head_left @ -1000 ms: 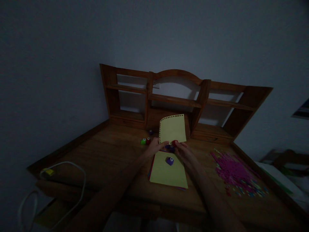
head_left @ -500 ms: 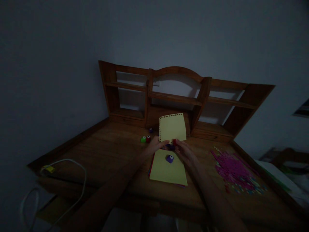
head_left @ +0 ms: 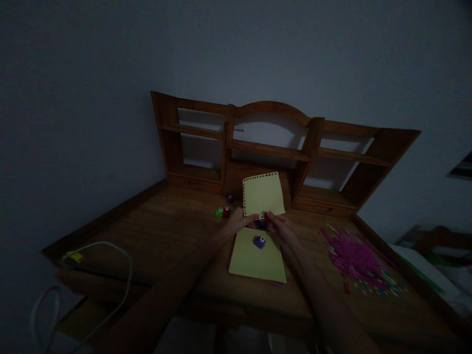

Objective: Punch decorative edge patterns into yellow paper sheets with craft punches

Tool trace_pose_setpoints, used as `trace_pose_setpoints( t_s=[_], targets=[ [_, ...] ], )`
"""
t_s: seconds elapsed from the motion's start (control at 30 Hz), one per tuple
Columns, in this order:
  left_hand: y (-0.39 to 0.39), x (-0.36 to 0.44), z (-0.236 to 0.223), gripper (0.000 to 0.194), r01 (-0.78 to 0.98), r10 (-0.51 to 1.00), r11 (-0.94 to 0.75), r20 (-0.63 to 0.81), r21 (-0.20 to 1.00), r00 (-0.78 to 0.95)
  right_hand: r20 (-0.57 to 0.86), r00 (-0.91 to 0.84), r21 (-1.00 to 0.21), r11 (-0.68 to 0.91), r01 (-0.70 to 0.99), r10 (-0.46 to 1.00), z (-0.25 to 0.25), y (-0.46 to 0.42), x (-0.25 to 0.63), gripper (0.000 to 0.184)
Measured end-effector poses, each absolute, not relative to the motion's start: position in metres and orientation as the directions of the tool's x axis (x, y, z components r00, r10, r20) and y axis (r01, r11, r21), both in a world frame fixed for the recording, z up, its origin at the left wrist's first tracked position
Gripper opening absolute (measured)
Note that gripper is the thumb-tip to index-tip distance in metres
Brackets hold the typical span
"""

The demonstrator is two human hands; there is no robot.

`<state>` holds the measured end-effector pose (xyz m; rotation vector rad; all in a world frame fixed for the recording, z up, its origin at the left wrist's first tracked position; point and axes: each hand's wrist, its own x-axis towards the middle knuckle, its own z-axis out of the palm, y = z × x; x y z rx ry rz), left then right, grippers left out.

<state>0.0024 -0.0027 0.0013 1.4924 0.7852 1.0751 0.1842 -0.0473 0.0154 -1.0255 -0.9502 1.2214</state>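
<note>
Over the wooden desk (head_left: 173,216) against grey walls (head_left: 276,54), left hand (head_left: 236,222) pinches paper (head_left: 262,194), right hand (head_left: 283,229) a red object (head_left: 266,217).

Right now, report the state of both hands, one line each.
Left hand: closed, holding the yellow sheet near its lower left corner.
Right hand: closed, holding a small red object.

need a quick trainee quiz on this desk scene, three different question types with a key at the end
1. True or false: the left hand holds the yellow sheet, which has holes along its top edge.

2. What lies on top of the paper stack?
A) a green piece
B) a purple piece
C) a white cable

3. Fill in the colour: the strip pile on the right is mostly ____.

Key: 1 true; 2 B; 3 pink
</note>
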Motion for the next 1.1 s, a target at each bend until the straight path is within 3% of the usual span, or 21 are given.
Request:
trace_pose_setpoints(
  t_s=[0.67,0.87,1.1],
  targets=[
    [-0.007,0.008,0.002,0.056,-0.141,0.865,-0.209,0.25,0.968,0.435,0.059,0.155,-0.961,0.098,-0.258,0.986,0.021,-0.055,0.173,0.052],
    [-0.008,0.006,0.005,0.044,-0.076,0.864,-0.245,0.253,0.967,0.435,0.05,0.2,-0.974,0.092,-0.208,0.979,0.016,-0.051,0.176,0.053],
    [-0.001,0.007,0.002,0.045,-0.031,0.863,-0.281,0.267,0.959,0.43,0.075,0.162,-0.969,0.111,-0.221,0.984,0.013,-0.048,0.174,0.05]
  ],
)
